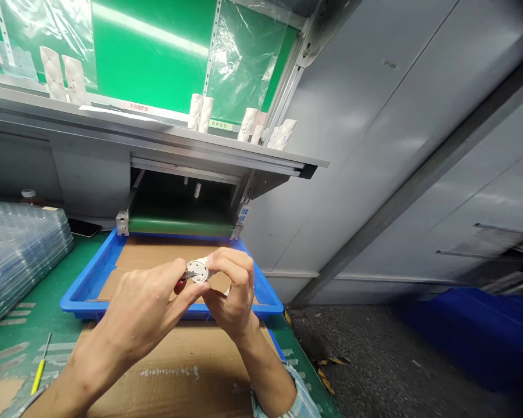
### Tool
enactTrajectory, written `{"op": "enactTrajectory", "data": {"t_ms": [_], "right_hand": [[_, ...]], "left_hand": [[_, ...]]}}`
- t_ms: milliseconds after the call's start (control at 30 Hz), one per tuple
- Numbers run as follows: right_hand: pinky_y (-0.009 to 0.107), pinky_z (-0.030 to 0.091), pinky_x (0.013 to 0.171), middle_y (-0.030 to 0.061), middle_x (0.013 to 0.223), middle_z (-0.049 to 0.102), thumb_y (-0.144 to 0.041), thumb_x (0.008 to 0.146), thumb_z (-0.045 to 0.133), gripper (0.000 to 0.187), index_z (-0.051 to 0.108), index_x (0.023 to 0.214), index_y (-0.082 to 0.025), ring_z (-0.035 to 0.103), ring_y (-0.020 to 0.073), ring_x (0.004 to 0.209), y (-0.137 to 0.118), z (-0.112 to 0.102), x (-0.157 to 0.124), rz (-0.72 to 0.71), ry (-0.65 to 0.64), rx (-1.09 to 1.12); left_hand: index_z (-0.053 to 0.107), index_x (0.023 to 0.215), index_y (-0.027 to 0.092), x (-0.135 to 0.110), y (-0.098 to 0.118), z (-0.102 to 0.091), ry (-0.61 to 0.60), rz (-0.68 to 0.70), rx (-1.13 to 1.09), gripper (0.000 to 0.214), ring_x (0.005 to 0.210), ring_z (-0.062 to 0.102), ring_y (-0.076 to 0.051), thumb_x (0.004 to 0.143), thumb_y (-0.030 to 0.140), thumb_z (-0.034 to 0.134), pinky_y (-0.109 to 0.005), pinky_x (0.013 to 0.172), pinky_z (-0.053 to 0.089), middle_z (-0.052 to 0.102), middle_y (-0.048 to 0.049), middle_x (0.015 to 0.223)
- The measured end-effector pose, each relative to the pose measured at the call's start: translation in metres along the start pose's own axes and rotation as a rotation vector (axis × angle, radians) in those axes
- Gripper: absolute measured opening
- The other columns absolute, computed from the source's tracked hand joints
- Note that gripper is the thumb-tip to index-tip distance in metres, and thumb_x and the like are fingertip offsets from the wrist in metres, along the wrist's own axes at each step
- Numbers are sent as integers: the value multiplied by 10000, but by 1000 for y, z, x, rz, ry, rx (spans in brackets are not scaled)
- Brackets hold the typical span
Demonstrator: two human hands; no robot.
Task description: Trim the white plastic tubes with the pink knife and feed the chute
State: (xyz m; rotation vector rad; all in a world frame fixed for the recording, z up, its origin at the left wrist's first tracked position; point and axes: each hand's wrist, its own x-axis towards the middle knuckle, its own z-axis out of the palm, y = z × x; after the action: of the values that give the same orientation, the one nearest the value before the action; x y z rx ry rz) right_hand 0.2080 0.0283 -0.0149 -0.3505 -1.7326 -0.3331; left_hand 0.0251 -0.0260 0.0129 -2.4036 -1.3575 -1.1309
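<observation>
Green-topped, with strips of worn tape across it, the work counter (2,337) runs up to a grey metal enclosure. Over its middle, above a blue plastic tray (79,308) lined with brown cardboard, the person holds a white cylindrical part (203,277), its round, holed end turned up toward the camera. The right hand (233,290) pinches it along the side; the left hand (152,296) is closed around a small metal-tipped tool with a red grip (181,285), the tip lying across that end. Whether it has entered a hole, I can't tell.

To do this well, I'd pinch the part firmly, brace the hands against each other, and work with short, light moves, right fingertips clear of the point. Staying over the tray should catch anything dropped.

Toward the counter's left edge lie a stack of clear plastic trays (21,261) and, nearer the front, a yellow-handled screwdriver (39,374). A green conveyor belt (178,225) ends at the tray's far edge. Above, more white cylinders (247,124) stand along a grey metal shelf (157,130) before a bright green board (152,46). Past the counter's right edge, dark speckled floor shows.
</observation>
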Motion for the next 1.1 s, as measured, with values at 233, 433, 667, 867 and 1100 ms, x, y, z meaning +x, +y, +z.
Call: {"op": "enactTrajectory", "data": {"t_ms": [233,433,667,867,1100], "right_hand": [[415,673,842,79,1127,677,-145,977,791,433,605,1348,-270,706,249,1009,-1,0,4,141,9,87],[434,667,1003,109,1265,721,-130,981,751,461,608,1402,-253,738,252,1161,-5,0,8,283,-94,301],[430,666,1064,111,1316,770,-165,1035,721,438,598,1446,-257,761,246,1235,-5,4,4,270,-189,419],[424,658,1065,89,1295,730,-93,990,747,442,676,1385,-278,748,236,1211,-5,0,11,278,-148,350],[437,673,1063,100,1283,767,-83,990,718,480,606,1424,-257,774,246,1218,-5,1,10,296,-130,359]], "left_hand": [[550,765,238,-1,-6,-10,-72,-4,-192,455,500,492,-120,1157,446,449,-263,523,336,588,70,617],[683,940,237,0,-14,-15,41,-96,-266,351,557,520,-107,1127,493,531,-228,563,397,661,64,707],[716,990,238,1,-12,-6,78,-56,-280,204,622,610,-112,1082,400,632,-217,581,430,729,45,791],[637,885,220,7,-15,-19,170,-31,-195,330,594,527,-109,1144,353,481,-219,580,418,628,46,727],[511,677,207,-2,-24,-18,184,-39,40,611,512,437,-106,1119,630,496,-286,528,301,543,47,586]]}}
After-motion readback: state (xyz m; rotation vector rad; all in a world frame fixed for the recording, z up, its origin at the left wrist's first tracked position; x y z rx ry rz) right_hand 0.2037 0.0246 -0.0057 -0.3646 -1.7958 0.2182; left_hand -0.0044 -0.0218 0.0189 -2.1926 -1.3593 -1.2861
